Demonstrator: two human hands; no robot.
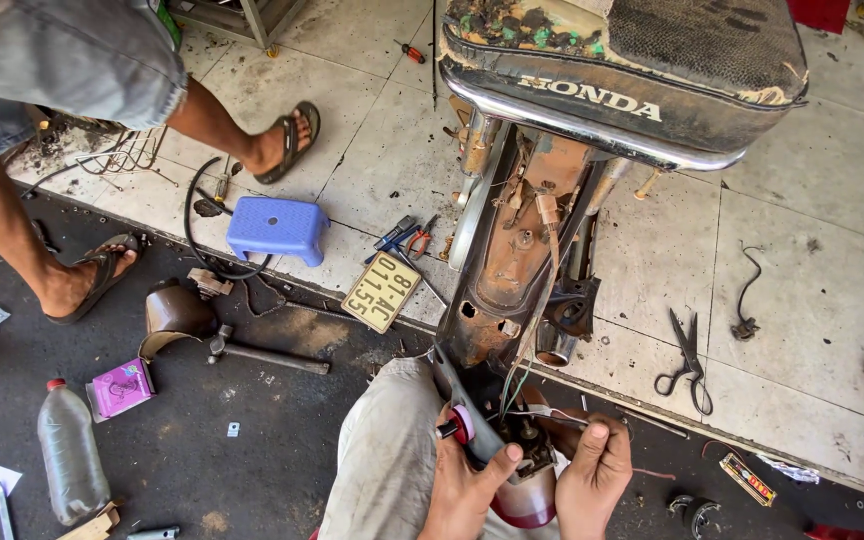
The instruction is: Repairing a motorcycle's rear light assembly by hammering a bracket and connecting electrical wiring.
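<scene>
1. The rusty, mud-caked rear mudguard of a motorcycle [512,270] is seen from above, under a worn black seat with a chrome rail [642,70]; its lower end reaches down to both hands at the bottom edge.
2. The left hand [467,490] is closed around a red-and-clear plastic tail lamp [527,500], with a red-handled screwdriver [455,427] pinned by the fingers.
3. The right hand [592,475] is wrapped on the lamp's other side, thumb up, just beside thin loose wires [537,400].
4. Open room lies right, on pale tiled floor [802,300], where black metal scissors [687,365] are lying.
5. A tilted cream rectangular number plate [382,290] lies left of the mudguard, near a blue plastic stool [277,228].
6. On dark ground at left, a clear plastic bottle with red cap [70,455] and a pink carton [122,387] are placed; another person's sandalled foot [92,275] stands close.
</scene>
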